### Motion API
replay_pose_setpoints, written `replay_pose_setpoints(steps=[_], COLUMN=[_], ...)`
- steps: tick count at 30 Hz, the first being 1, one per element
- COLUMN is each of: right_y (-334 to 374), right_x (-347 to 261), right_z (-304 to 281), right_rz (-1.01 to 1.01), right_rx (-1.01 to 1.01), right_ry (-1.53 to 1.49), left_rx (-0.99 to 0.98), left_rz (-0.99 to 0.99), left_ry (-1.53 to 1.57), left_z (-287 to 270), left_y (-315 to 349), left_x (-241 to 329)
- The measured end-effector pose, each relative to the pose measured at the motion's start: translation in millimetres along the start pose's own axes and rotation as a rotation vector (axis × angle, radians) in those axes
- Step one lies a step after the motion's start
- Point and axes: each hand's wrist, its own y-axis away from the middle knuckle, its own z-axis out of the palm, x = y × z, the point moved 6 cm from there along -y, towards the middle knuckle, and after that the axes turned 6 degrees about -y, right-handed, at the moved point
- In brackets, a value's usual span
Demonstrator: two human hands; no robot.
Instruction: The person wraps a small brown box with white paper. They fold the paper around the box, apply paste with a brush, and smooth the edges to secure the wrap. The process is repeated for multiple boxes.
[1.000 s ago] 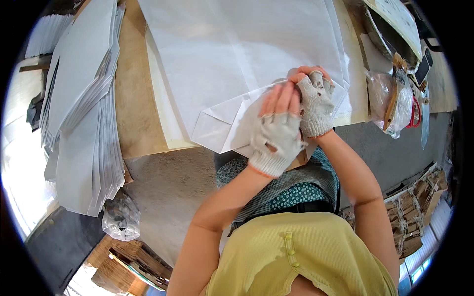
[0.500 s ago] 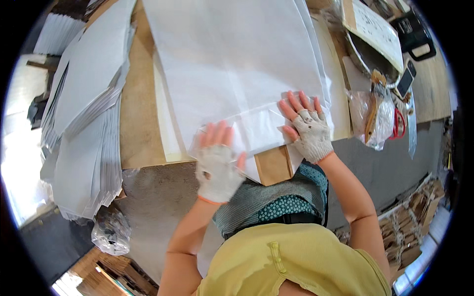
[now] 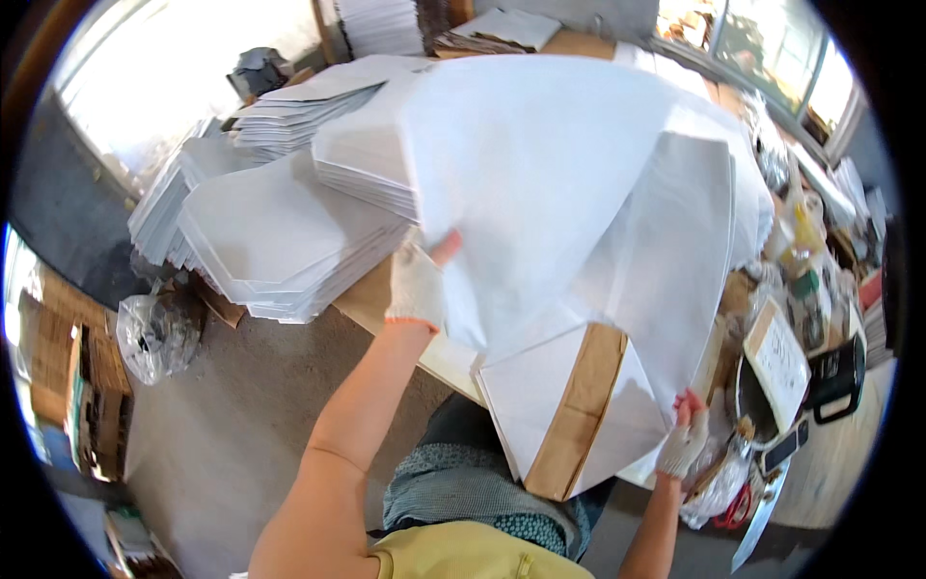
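A large white paper bag (image 3: 540, 174) is lifted and bowed over the table. At its left edge is my left hand (image 3: 418, 287), in a fingerless off-white glove with an orange cuff; its thumb lies on the paper and the other fingers are hidden behind it. My right hand (image 3: 684, 439), gloved the same way, has its fingers closed at the lower right corner of the white paper. Between the hands, a folded white bag bottom with a brown paper strip (image 3: 579, 413) lies at the table's front edge, above my lap.
Stacks of folded white paper bags (image 3: 289, 227) spread along the left. On the right are a metal bowl (image 3: 755, 398), a black mug (image 3: 835, 379), a phone (image 3: 785, 446), red-handled scissors (image 3: 735, 509) and a long blade (image 3: 760, 521). A clear plastic bag (image 3: 159, 336) hangs at the left.
Both hands were pressing flat on the bag's folded end. Now the left has moved forward and lifts a bag leftward, while the right has come back to its near right corner. The view has turned.
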Motion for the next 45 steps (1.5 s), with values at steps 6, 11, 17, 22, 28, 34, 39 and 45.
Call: replay_pose_setpoints(steps=[6, 11, 17, 22, 28, 34, 39, 45], right_y=[2, 18, 1, -7, 63, 71, 57, 20], right_x=[45, -3, -1, -16, -29, -38, -30, -39], right_z=[29, 46, 64, 83, 73, 126, 69, 54], right_rz=[0.041, -0.258, -0.225, -0.116, -0.451, -0.394, -0.382, -0.204], right_rx=[-0.251, -0.388, -0.511, -0.757, -0.811, -0.990, -0.788, -0.296], right_ry=[0.119, 0.518, 0.691, 0.718, 0.658, 0.609, 0.674, 0.337], left_rx=[0.530, 0.583, -0.500, -0.861, -1.035, -1.113, -1.008, -0.770], left_rz=[-0.043, -0.319, 0.104, 0.355, 0.775, 0.761, 0.720, 0.581], left_ry=[0.364, 0.491, -1.049, -0.874, -0.829, -0.805, -0.921, -0.663], left_z=[-67, -55, 72, 105, 91, 125, 74, 95], left_y=[-106, -119, 6, 105, 171, 175, 143, 117], left_x=[12, -30, -139, -98, -107, -94, -94, -97])
